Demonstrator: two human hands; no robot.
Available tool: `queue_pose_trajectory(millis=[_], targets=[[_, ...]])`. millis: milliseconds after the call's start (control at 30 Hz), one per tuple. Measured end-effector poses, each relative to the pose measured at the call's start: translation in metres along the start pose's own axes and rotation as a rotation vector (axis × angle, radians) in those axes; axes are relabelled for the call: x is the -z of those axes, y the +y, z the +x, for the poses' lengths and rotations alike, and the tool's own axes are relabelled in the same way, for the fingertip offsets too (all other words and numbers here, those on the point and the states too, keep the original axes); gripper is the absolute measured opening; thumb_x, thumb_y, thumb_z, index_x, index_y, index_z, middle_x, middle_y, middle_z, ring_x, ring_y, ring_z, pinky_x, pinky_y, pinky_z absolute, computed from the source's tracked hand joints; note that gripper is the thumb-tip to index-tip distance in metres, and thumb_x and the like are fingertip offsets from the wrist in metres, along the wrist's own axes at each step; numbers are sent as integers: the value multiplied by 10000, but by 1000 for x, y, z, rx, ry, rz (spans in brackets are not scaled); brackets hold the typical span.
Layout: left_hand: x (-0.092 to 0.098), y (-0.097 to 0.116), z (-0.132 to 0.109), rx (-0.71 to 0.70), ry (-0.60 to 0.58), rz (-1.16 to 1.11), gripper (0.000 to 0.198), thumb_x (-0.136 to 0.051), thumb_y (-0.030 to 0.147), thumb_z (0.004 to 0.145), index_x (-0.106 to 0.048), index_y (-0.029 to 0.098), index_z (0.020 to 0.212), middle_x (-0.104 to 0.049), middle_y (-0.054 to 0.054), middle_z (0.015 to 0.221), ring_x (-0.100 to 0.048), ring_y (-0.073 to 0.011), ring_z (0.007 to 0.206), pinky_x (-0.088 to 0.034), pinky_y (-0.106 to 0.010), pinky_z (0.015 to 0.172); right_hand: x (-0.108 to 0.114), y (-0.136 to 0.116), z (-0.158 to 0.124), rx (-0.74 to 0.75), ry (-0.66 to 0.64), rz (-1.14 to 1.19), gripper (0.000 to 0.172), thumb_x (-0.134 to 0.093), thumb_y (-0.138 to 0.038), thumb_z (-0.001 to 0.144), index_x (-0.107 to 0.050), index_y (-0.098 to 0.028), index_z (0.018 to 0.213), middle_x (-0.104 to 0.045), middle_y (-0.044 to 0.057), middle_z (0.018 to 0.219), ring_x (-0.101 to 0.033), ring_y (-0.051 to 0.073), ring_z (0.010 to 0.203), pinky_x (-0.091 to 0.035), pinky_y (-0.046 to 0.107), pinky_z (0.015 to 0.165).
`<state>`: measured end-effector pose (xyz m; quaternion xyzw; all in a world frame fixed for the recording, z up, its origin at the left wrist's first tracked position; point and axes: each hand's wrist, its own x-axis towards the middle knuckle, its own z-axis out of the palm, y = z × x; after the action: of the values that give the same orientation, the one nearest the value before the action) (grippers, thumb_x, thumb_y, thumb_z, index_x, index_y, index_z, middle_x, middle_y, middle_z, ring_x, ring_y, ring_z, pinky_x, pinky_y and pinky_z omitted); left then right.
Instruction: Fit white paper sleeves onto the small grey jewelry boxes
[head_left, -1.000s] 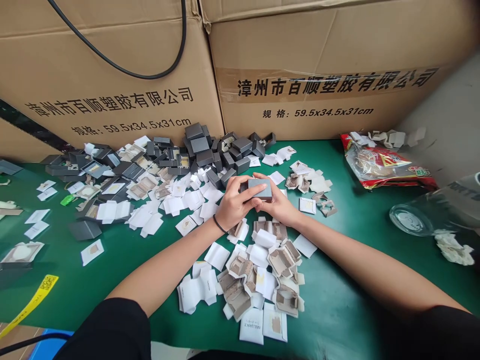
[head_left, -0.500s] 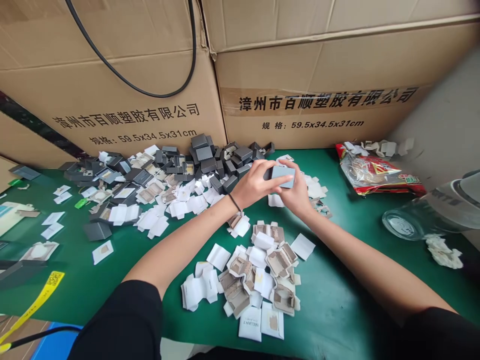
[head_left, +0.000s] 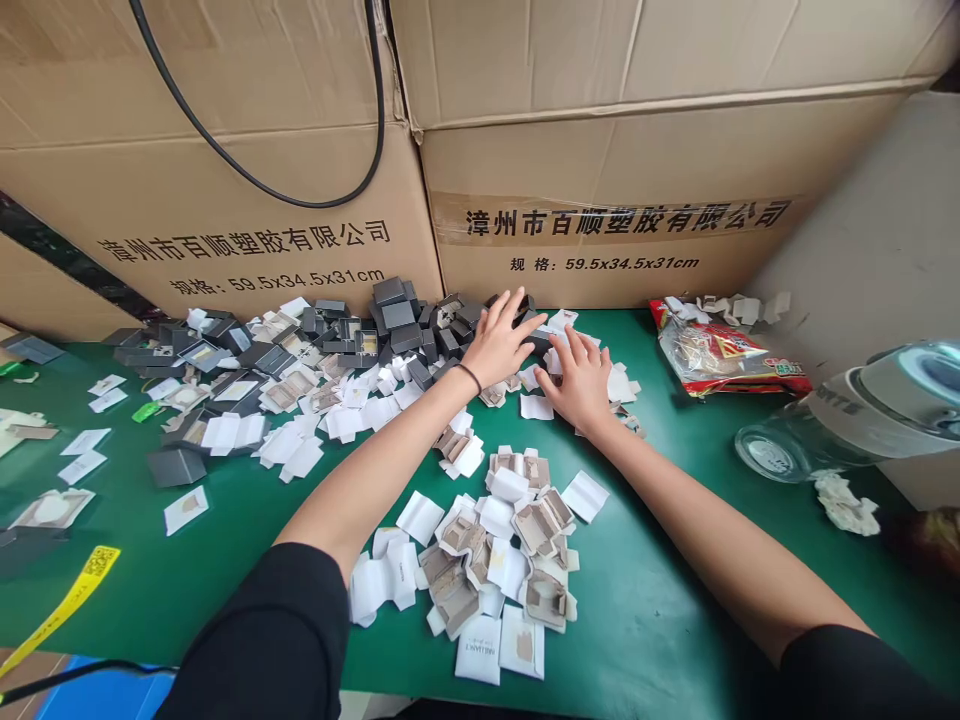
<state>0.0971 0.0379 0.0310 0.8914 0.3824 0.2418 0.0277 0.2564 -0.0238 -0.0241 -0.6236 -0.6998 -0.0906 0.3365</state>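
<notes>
My left hand reaches over the right end of a pile of dark grey boxes, its fingers spread. My right hand is close beside it with fingers apart, over some white paper pieces. Between the two hands a dark box shows in part; whether either hand touches it I cannot tell. Nearer to me lies a heap of torn and folded white and brown card inserts. Two white printed cards rest at its front edge.
Large cardboard cartons stand along the back, with a black cable hanging before them. To the right are a red plastic bag, a clear bottle lying on its side and crumpled tissue. A yellow tag is at lower left.
The small grey box that both hands held up has been let go. Both hands have opened and spread apart, the left farther over the dark boxes. The view has shifted slightly.
</notes>
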Motion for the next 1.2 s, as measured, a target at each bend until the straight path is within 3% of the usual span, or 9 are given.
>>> queue_pose_trajectory(millis=[133,267,333,467,667,800,933,1033,1200], targets=[[22,-7,-54,68,0,51,352,-425,258,884,-565,226,1205,-301,-117,1467,-209,-312,1370,-219,-575,1082,13,-11,-2,178,97,-43,380,-409,-337,897,-493,-211,1245,-377,105,1441,-323,321,1303,-106,630,1059],[43,-7,-111,116,55,-46,333,-379,272,905,-614,177,1122,-520,-117,1234,-420,-243,1201,-377,-435,1025,14,-28,-10,475,15,115,270,-401,-233,904,-585,-207,1100,-544,88,1298,-449,264,1200,-296,517,1039],[56,-4,-130,85,-54,-125,329,-399,320,905,-626,180,1098,-579,-101,1092,-492,-215,1079,-430,-389,965,10,-35,-15,619,-92,210,248,-395,-219,910,-621,-198,1012,-624,83,1174,-512,238,1103,-423,441,936],[83,10,-154,-43,-274,-209,385,-431,418,892,-566,253,1213,-535,-87,1242,-426,-237,1202,-374,-399,1021,2,-40,-18,720,-209,318,239,-405,-205,910,-640,-190,950,-674,72,1030,-553,216,999,-491,395,845],[88,75,-191,-340,-412,-128,707,-496,682,726,-367,399,1361,-231,-57,1518,-191,-378,1374,-76,-640,1075,-3,-34,-14,627,-207,415,225,-423,-170,890,-643,-190,931,-682,70,918,-576,208,925,-508,388,845],[58,112,-206,-638,-454,-147,563,-396,615,831,-408,368,1337,-265,1,1508,-175,-305,1401,13,-641,1080,-4,-34,-14,595,-261,432,218,-433,-180,887,-649,-192,918,-682,75,909,-588,220,924,-507,400,838],[33,101,-190,-588,-389,-94,433,-373,516,889,-525,319,1243,-378,-26,1453,-368,-271,1320,-28,-648,1080,-2,-33,-15,480,-269,496,223,-442,-173,869,-661,-196,906,-694,60,897,-611,210,896,-517,366,803],[23,80,-172,-574,-305,-54,378,-423,484,883,-588,303,1172,-478,-35,1383,-510,-248,1199,-67,-626,1097,2,-32,-14,250,-187,552,226,-448,-185,855,-674,-201,857,-707,46,878,-636,192,851,-516,336,786],[18,54,-156,-554,-143,-32,262,-467,341,896,-663,252,1045,-636,-29,1199,-601,-186,1085,-312,-476,1091,6,-33,-11,-52,-100,620,231,-460,-238,839,-684,-186,821,-717,43,871,-655,177,774,-510,291,705]])
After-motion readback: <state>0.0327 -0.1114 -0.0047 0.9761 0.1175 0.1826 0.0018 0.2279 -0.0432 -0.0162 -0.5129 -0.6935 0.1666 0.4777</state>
